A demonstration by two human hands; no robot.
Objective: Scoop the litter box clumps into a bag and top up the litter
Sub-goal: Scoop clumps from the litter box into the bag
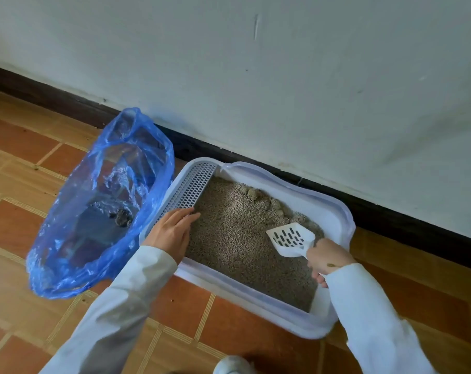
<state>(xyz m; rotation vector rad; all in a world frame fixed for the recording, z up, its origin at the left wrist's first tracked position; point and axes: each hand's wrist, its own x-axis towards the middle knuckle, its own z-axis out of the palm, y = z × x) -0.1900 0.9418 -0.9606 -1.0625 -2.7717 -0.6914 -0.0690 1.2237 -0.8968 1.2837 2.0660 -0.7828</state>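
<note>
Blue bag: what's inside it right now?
Inside the blue bag, a dark clump lies near the bottom. The crumpled, glossy plastic hides whatever else may lie in the folds.

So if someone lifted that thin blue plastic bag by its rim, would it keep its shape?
Probably not. The thin blue plastic bag looks crinkled and see-through, so likely floppy and light. Its open mouth sags unevenly; it would probably collapse. The dark clumps inside might swing it downward.
</note>
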